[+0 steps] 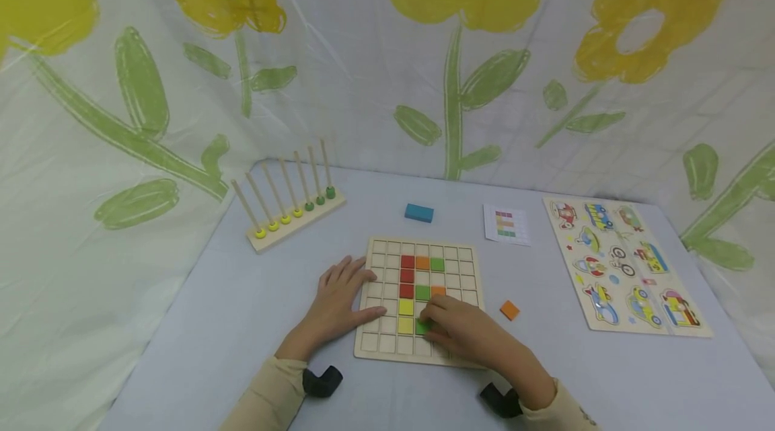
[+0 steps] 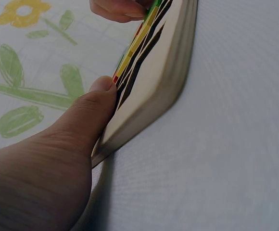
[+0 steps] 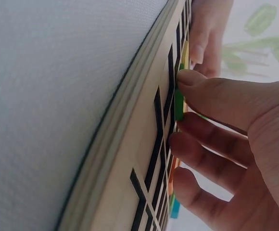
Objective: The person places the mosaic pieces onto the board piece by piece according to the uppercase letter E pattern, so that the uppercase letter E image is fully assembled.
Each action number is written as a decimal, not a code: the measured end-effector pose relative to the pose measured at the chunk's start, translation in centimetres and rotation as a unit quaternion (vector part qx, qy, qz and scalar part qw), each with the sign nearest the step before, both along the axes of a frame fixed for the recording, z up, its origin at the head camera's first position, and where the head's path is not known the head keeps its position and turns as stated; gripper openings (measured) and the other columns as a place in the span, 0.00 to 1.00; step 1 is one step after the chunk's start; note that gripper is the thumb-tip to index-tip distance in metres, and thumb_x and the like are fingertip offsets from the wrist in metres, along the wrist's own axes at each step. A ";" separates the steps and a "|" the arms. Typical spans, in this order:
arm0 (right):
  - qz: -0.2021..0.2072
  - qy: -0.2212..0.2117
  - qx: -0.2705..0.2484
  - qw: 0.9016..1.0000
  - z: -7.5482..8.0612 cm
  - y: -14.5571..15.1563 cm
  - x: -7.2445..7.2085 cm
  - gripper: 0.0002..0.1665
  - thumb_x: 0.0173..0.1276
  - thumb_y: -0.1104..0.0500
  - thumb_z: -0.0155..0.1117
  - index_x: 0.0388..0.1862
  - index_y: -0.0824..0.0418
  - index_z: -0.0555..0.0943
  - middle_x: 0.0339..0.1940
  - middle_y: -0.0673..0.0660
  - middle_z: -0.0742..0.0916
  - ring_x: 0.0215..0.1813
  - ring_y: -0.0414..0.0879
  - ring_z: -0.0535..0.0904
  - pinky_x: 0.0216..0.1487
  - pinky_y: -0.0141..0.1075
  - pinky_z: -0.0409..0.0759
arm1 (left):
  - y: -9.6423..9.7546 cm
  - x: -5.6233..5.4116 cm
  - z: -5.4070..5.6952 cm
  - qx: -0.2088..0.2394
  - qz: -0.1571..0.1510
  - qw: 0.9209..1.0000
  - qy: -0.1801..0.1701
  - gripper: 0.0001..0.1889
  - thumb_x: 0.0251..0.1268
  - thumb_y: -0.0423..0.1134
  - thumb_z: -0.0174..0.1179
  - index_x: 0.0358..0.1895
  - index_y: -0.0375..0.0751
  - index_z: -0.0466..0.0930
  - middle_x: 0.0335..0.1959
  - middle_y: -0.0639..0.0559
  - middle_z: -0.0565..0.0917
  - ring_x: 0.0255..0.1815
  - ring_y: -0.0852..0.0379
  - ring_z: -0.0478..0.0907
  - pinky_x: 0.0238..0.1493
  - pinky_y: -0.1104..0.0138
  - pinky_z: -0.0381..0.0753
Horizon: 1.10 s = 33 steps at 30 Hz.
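Observation:
A wooden grid board [image 1: 387,343] holds square tiles in red, orange, yellow and green. My left hand [image 1: 340,296] rests at its left side, fingers spread and fairly straight, the thumb lying over the edge onto the grid. In the left wrist view that thumb [image 2: 98,96] presses at the board's rim. Over the lower middle of the grid, my right hand [image 1: 463,327] pinches a green tile [image 3: 179,103] between thumb and forefinger, its other fingers curled close to the board. Beside this tile lies a yellow tile [image 1: 406,325]; a red tile [image 1: 406,291] is higher in that column.
A loose orange tile [image 1: 510,310] lies right of the board. Behind are a blue block [image 1: 419,213] and a pattern card [image 1: 507,224]. A peg stand with beads [image 1: 297,222] is at the back left, a vehicle picture puzzle [image 1: 623,269] at the right.

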State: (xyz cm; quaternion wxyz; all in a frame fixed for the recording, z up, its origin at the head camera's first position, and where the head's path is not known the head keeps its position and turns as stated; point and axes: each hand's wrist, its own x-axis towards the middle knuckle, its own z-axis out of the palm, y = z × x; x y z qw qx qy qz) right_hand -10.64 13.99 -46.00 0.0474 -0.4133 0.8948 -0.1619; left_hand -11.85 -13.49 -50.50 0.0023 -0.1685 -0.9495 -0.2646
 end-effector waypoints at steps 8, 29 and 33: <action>-0.002 0.001 0.001 1.000 0.0 -0.1 0.0 0.13 0.65 0.51 0.67 0.47 0.49 0.80 0.43 0.42 0.81 0.42 0.33 0.75 0.44 0.29 0.79 | 0.0 -0.1 0.0 0.001 -0.003 1.000 0.001 0.33 0.56 0.69 0.57 0.59 0.54 0.70 0.74 0.49 0.60 0.77 0.44 0.46 0.71 0.44 0.45; -0.058 0.007 0.019 0.998 0.9 2.9 -0.8 0.11 0.63 0.53 0.68 0.45 0.51 0.83 0.44 0.41 0.81 0.46 0.35 0.77 0.47 0.32 0.79 | 0.0 -0.1 -0.1 -0.004 -0.002 1.000 0.001 0.33 0.56 0.69 0.57 0.59 0.54 0.69 0.74 0.50 0.59 0.77 0.44 0.46 0.71 0.44 0.45; -0.122 0.013 0.037 0.992 1.3 4.9 -0.9 0.14 0.62 0.53 0.69 0.46 0.51 0.81 0.44 0.42 0.81 0.47 0.36 0.78 0.47 0.34 0.80 | 0.0 0.0 -0.1 -0.004 -0.001 1.000 0.004 0.32 0.56 0.69 0.57 0.59 0.54 0.70 0.74 0.50 0.59 0.77 0.44 0.46 0.71 0.44 0.45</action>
